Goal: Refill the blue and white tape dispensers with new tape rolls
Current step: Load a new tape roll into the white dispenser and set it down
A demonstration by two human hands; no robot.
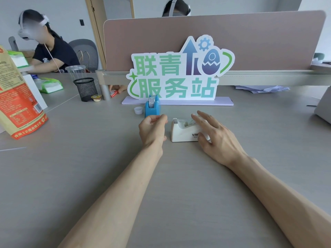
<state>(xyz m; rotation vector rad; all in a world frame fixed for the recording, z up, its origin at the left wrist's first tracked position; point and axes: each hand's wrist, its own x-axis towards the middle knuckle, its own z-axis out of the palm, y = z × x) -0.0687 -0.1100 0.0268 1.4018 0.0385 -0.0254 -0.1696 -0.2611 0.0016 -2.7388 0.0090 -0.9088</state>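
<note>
A small blue tape dispenser (152,106) stands upright on the grey desk with a roll of tape (152,101) seated in it. Just in front of it my left hand (152,130) is curled into a loose fist, fingertips pinched together; nothing is visible in it. To the right a white tape dispenser (182,130) lies low on the desk, with tape in its cradle partly hidden. My right hand (215,136) rests against its right end, fingers spread over the top.
A small empty white tape core (138,110) lies left of the blue dispenser. A large green sign (179,72) on a lilac base stands behind. A black mesh pen cup (86,89) and an orange bag (16,97) are at left. A person sits far left.
</note>
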